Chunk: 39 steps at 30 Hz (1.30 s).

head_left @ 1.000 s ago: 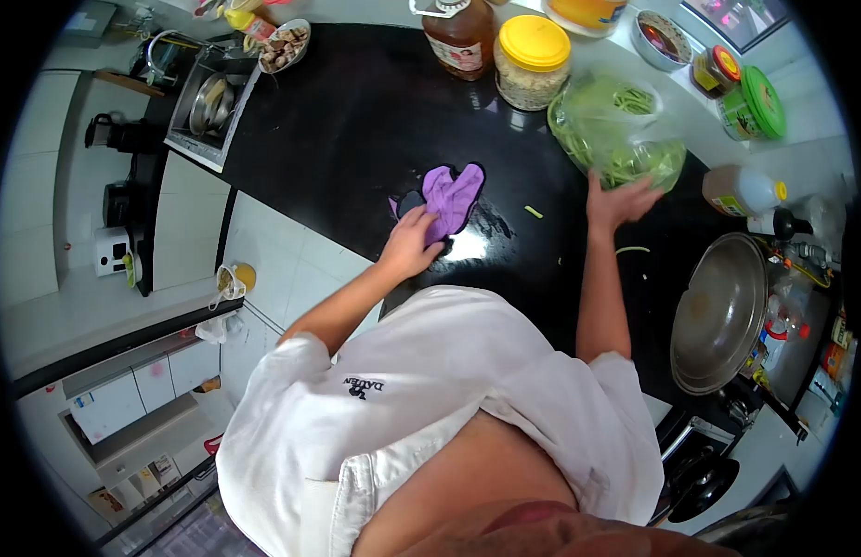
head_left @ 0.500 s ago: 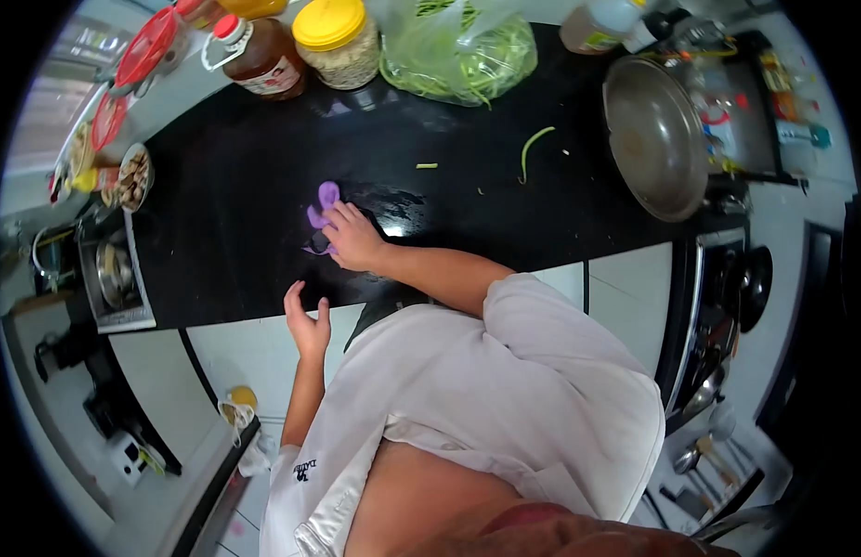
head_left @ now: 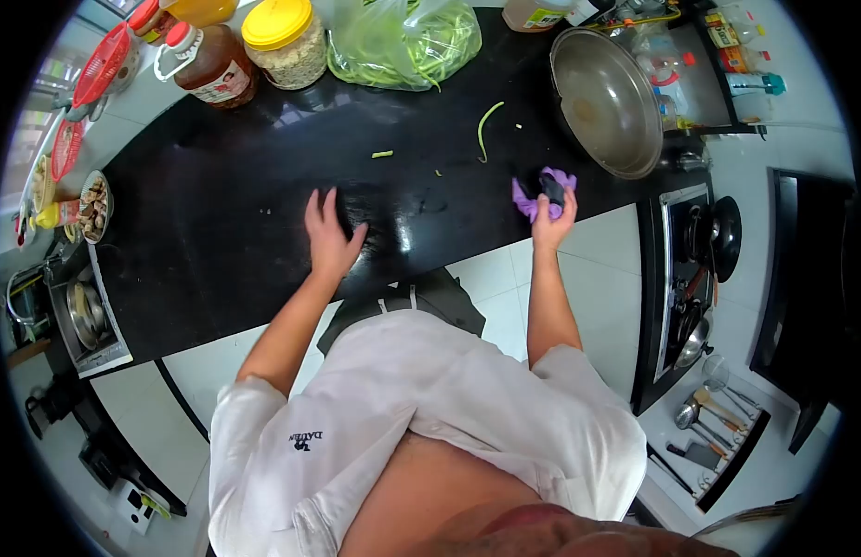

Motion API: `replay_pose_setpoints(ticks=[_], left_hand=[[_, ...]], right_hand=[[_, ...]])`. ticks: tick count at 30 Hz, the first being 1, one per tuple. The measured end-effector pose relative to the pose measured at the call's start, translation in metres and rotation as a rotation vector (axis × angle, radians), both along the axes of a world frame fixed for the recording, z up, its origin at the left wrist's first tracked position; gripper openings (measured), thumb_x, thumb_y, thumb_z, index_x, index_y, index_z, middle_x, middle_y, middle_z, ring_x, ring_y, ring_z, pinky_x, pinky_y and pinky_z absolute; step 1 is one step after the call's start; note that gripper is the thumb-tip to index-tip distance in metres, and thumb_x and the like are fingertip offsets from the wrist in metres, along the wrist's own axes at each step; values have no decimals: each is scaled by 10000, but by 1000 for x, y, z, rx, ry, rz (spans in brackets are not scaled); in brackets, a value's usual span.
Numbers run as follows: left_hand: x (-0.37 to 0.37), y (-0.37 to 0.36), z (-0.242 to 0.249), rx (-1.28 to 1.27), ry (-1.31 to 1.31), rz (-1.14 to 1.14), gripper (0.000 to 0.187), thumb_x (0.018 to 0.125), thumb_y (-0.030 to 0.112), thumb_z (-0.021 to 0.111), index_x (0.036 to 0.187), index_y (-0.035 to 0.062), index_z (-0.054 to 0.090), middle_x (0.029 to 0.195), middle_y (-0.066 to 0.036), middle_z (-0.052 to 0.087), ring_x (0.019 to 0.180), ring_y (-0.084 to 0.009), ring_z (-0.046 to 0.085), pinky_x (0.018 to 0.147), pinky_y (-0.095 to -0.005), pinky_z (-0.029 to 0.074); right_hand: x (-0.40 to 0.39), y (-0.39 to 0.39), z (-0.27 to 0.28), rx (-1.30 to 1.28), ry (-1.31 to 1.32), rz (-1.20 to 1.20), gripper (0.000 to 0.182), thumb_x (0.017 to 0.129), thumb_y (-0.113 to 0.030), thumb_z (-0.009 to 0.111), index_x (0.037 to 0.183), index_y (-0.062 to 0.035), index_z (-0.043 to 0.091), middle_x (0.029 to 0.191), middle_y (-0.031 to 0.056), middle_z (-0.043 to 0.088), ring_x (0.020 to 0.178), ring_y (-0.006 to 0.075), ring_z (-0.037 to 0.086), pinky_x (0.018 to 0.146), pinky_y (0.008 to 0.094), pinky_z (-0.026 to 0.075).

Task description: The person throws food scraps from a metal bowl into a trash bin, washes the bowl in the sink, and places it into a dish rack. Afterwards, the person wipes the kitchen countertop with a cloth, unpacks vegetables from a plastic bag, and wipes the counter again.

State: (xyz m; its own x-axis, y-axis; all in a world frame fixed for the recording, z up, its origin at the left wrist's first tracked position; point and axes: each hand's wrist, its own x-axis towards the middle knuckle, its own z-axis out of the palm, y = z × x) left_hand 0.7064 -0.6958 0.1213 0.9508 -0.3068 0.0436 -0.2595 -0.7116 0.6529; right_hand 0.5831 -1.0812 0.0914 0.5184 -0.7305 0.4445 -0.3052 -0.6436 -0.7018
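At the right part of the black counter [head_left: 217, 241], my right hand [head_left: 554, 223] grips a crumpled purple cloth [head_left: 523, 199] with a dark patch in its middle. My left hand [head_left: 330, 241] is over the counter's front part with its fingers spread and nothing in them. Wet smears shine on the surface beside it. Farther back lie a long green bean [head_left: 483, 135] and a short green bean piece [head_left: 382, 154]. A clear plastic bag [head_left: 407, 46] full of green beans rests at the back.
A large metal pan [head_left: 609, 102] stands at the back right. A yellow-lidded jar [head_left: 287, 51] and a brown jug [head_left: 217, 70] line the back. On the left are a bowl [head_left: 95, 209] of brown pieces and a sink [head_left: 82, 316]. A stove [head_left: 681, 288] is right.
My right hand has moved the purple cloth from the counter's left-middle to its right side. My left hand has come up from the front edge over the counter. The view has shifted.
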Motion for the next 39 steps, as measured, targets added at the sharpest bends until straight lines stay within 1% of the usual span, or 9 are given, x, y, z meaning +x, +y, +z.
replay_pose_setpoints(ticks=[4,7,13,17,21,26,30,34,39], left_hand=[[29,-93,-24,154,65,65,968,699,444,737,1441,79,235,1438,-386,75,1349,-524,66,1089,-564,128],[41,-153,-30,278,101,90,994,718,613,640,1460,108,211,1439,-403,16,1360,-530,-34,1069,-616,26],[58,-237,-50,219,-10,117,764,827,536,559,1420,116,322,1444,-392,52,1362,-525,-13,1059,-638,21],[80,-276,-47,148,21,52,637,848,469,559,1360,118,418,1466,-335,119,1385,-467,41,1047,-666,34],[76,-272,-53,121,-233,-139,335,819,246,631,1096,70,564,1380,-269,330,1314,-433,259,1048,-565,224],[78,-256,-62,-38,-304,-167,176,740,4,621,895,22,540,1121,-150,510,1083,-352,474,891,-394,443],[85,-224,-67,-129,-259,-239,221,691,-60,584,889,30,547,993,-120,529,971,-330,490,816,-387,446],[85,-172,-56,-152,-293,-147,204,672,-97,566,835,25,566,892,-124,563,874,-330,531,768,-381,456],[78,-98,-34,-69,-293,-101,215,716,-99,562,881,28,615,901,-121,585,890,-311,555,778,-374,466]], right_hand=[[-17,-59,-59,-224,295,-184,427,717,-212,701,1060,20,598,1351,243,439,1254,402,408,1043,456,333],[18,-50,-49,-40,285,36,417,702,-225,702,1041,-2,609,1381,246,407,1275,406,384,1055,449,323],[87,-7,-22,179,155,688,379,653,-98,654,1016,1,618,1231,193,560,1161,360,516,996,395,399],[62,-9,5,593,-188,457,329,715,-22,608,1042,17,606,1154,143,603,1088,234,562,957,342,413],[13,-40,-8,1071,-589,152,382,777,13,583,1153,29,519,1063,107,580,965,221,565,884,321,449],[25,-53,-21,817,-387,4,395,784,-17,592,1166,38,510,1050,102,565,907,185,543,806,295,454],[34,-59,-22,848,-422,44,388,779,-26,587,1148,75,527,1079,132,586,963,209,554,859,314,441],[41,-84,-15,164,-46,266,421,738,-88,613,1142,29,595,1200,209,572,1157,360,511,1015,405,362],[52,-94,-40,-41,258,326,451,698,-133,632,1145,-73,633,1271,165,547,1241,382,433,1050,449,326]])
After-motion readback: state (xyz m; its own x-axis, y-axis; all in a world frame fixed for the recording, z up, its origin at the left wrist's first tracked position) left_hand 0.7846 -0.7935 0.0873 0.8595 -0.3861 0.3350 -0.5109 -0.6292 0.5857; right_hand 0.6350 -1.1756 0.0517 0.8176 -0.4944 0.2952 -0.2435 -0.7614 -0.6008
